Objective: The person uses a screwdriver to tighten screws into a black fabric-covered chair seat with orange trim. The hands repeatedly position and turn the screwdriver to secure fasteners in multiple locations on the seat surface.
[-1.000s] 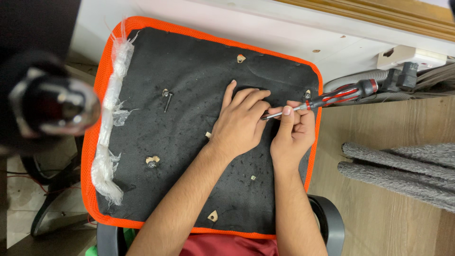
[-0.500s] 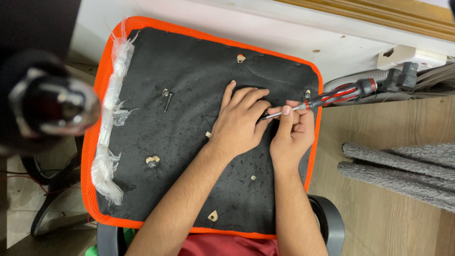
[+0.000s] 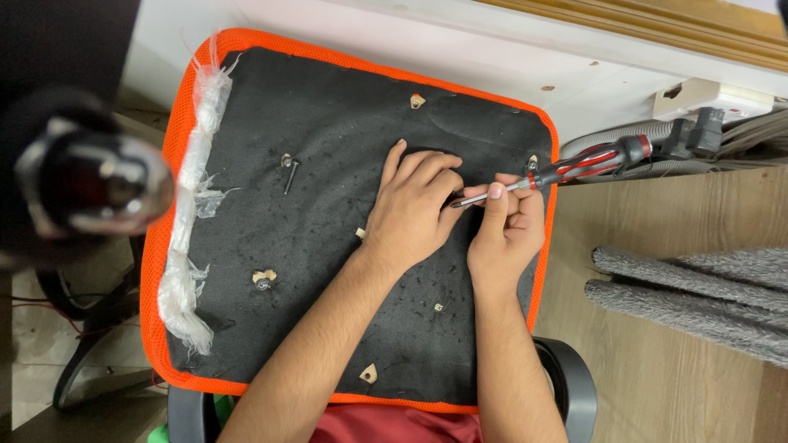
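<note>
A black fabric-covered chair seat underside with an orange mesh border (image 3: 156, 246) lies flat before me. My left hand (image 3: 414, 205) rests palm down on the black fabric near the middle, fingers spread toward the screwdriver tip. My right hand (image 3: 509, 226) pinches the metal shaft of a red and black screwdriver (image 3: 574, 168), whose handle points up and right past the seat's edge. The tip sits between my two hands, against the fabric. A loose screw (image 3: 289, 174) lies to the left of my left hand.
Torn white lining (image 3: 193, 205) runs along the seat's left border. Small holes with pale wood chips (image 3: 263, 277) dot the fabric. A blurred dark chair post (image 3: 90, 184) stands at left. Grey hoses and a white socket box (image 3: 706, 102) are at right, a grey mat (image 3: 698, 287) on the wooden floor.
</note>
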